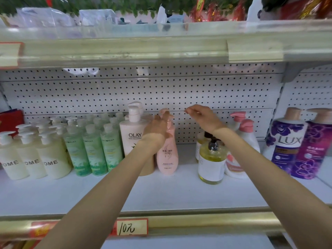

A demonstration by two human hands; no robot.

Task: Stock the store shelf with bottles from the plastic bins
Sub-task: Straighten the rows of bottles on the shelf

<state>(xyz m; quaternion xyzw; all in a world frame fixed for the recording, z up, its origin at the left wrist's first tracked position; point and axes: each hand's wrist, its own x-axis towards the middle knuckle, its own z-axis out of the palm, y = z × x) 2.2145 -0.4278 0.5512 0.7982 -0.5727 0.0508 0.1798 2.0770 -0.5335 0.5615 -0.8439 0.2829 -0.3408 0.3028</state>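
One pink bottle (168, 159), upright on the shelf (161, 193), just beside the Olay bottle (132, 135), with a gap on its right.

My left grip (157, 131): clasped round its neck, below the pump.

My right grip (203, 116): raised near the pegboard, fingers loosely curled, nothing visible in it.

Hazards, as I judge them:
- Held high on a narrow base, the bottle may topple against its neighbours when I let go.
- My right forearm passes over the yellow bottle (212, 162) and could clip its black pump.
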